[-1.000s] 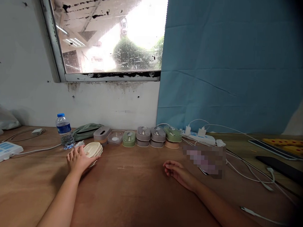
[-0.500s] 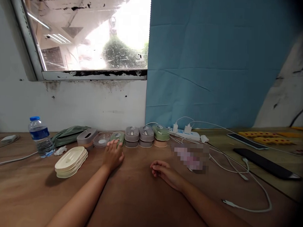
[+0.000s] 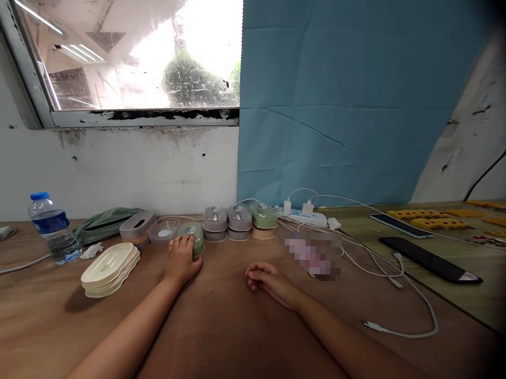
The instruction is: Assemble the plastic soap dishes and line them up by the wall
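Observation:
My left hand rests on a small green lidded box, its fingers bent over the top and near side. Right of that box stand two grey lidded boxes and another green lidded box, each stacked in two layers. To its left are a clear plastic tray and a grey-pink container with a slot. My right hand lies on the table with loosely curled fingers, thumb against forefinger, seemingly holding nothing. Nearer the left side sits a stack of cream oval trays.
A water bottle, a green pouch and a crumpled tissue stand at left. Toward the right are a power strip, white cables, a blurred-out item, a phone and a black flat object.
The green box under my left hand has come toward me, out of line with the row, and my fingers have closed around it. My right hand remains curled. The view has shifted slightly.

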